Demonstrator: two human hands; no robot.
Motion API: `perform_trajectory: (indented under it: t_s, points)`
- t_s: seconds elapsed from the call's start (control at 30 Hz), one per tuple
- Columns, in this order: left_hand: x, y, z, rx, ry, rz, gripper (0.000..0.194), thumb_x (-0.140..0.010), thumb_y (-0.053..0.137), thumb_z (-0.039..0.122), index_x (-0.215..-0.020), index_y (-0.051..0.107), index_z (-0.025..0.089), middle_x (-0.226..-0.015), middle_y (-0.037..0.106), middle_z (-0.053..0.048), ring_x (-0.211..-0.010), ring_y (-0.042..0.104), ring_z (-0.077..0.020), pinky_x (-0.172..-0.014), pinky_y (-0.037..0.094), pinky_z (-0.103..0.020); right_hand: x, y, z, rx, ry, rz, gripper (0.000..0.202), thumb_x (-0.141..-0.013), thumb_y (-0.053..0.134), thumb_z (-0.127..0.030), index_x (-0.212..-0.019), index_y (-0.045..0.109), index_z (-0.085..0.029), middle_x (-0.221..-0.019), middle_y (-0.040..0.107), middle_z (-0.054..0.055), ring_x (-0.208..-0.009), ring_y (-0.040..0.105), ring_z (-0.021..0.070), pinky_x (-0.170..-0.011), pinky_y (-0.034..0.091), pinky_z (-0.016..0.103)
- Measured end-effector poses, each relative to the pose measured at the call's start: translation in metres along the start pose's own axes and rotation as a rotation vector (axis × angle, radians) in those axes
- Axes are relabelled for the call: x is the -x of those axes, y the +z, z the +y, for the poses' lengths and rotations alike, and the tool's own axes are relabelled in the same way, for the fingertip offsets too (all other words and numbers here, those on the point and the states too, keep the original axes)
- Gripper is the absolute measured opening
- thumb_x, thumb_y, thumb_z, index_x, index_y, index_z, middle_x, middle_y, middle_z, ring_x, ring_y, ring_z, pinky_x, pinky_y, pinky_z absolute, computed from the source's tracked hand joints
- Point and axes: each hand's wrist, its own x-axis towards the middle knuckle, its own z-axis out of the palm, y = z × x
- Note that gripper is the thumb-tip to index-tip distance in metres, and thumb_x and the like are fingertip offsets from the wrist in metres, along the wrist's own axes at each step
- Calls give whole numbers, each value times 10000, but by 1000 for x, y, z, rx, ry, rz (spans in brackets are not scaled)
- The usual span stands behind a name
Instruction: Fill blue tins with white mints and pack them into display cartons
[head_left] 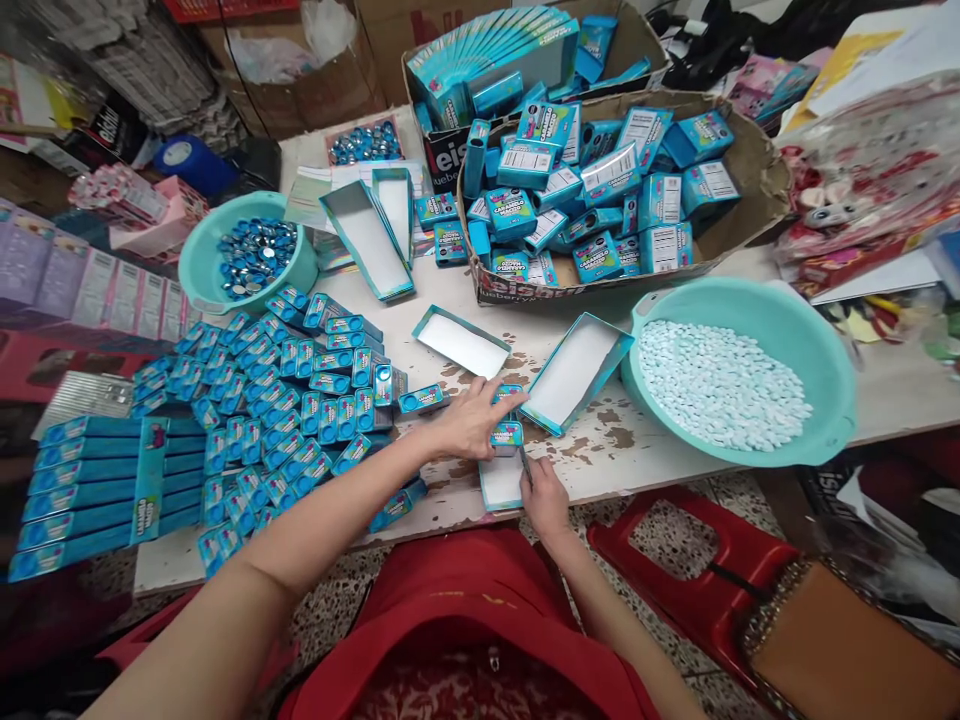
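My left hand [474, 418] reaches across to a small blue candy box [507, 434], its fingers and thumb around it. Another candy box [510, 391] shows just beyond the fingers. Below them lies a shallow blue cardboard tray [501, 488] with a white inside, the boxes at its far end. My right hand [545, 494] grips the right side of this tray, fingers closed on its wall. Two more trays, a smaller one [463, 340] and a larger one [576, 374], lie beyond my hands. A lone candy box [421, 398] is beside my left wrist.
Many upright candy boxes [285, 400] crowd the left, by stacked filled trays [82, 490]. A turquoise basin [832, 400] holds pale candies; a smaller basin [196, 262] holds blue-silver pieces. A carton [540, 292] of blue boxes stands behind. A red stool [675, 580] is at right.
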Motion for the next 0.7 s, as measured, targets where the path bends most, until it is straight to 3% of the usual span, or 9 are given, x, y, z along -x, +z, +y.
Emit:
perform_trajectory:
  t_s: [0.17,0.33,0.43,0.57,0.7]
  points:
    - [8,19,21,52,-48,25,883,-652,670,378,-1422,252,267,-1411,271,-156,-1259,277,-376,-967,350,-523,-1,-6,-4,-4,46,-96,316,-794,477,-84,-1068,609,-172,-950,566,55,-766,526,156,-609,362,240]
    - [6,15,11,-7,-54,-20,873,-677,679,348,-1427,241,270,-1502,165,-155,-1352,164,-395,-987,342,-546,-1,-7,-4,14,42,-87,245,-847,466,-134,-1041,614,-163,-951,573,61,-767,533,156,-616,364,244]
    - [10,17,13,-130,-116,-9,733,-719,653,289,-1376,328,269,-1537,93,-153,-1385,75,-414,-946,362,-586,-3,-8,-3,2,50,-77,258,-867,461,-157,-1076,613,-172,-942,578,55,-774,545,155,-612,364,239]
    - [23,33,36,-210,-144,43,550,-786,537,141,-1301,423,296,-1516,203,-139,-1354,209,-397,-928,365,-591,-5,-10,-3,-43,64,-79,275,-864,455,-147,-1090,609,-175,-945,588,53,-795,559,157,-633,385,234]
    - [29,40,52,-165,-18,53,570,-803,484,108,-1331,393,301,-1486,275,-134,-1289,343,-341,-952,361,-556,-6,-13,-4,-77,69,-94,283,-842,446,-111,-1064,613,-171,-953,599,55,-799,564,161,-655,403,242]
